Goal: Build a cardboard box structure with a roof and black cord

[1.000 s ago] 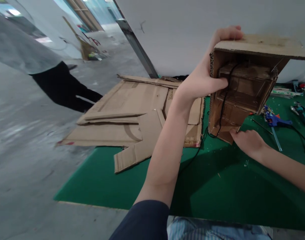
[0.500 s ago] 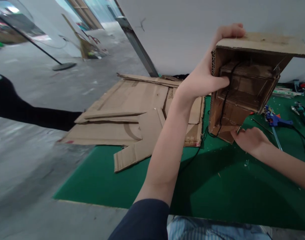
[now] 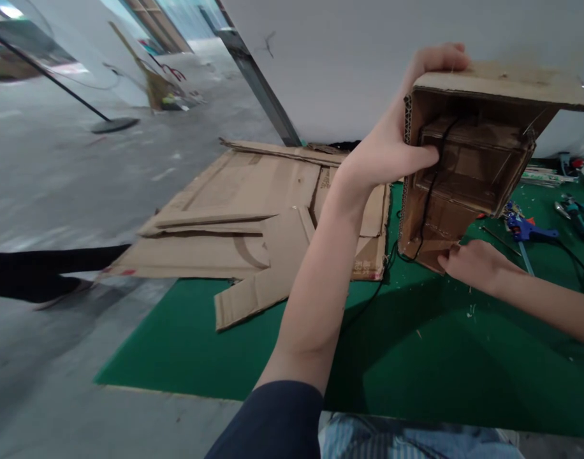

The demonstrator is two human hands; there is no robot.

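Observation:
An open-sided cardboard box structure [image 3: 447, 220] with inner compartments stands on the green table at the right. My left hand [image 3: 392, 140] grips its upper left side, thumb inside the opening and fingers round the back and top. A black cable [image 3: 428, 197] runs down inside the box, past my thumb, and out onto the table. At the box's lower right edge, my right hand [image 3: 471, 264] is closed with the fingertips pinching the cardboard near the bottom. The fingers' far side is hidden.
Flat cardboard sheets [image 3: 210, 191] and a bent cardboard strip [image 3: 254, 290] lie left of the box on the green table [image 3: 177, 350]. A blue glue gun [image 3: 535, 231] and pliers [image 3: 576, 213] lie to the right. A person's dark-clothed legs [image 3: 48, 268] are at far left.
The other person's legs have shifted down and left, away from the cardboard sheets. My right hand has moved slightly left along the box's lower edge; my left hand keeps its grip.

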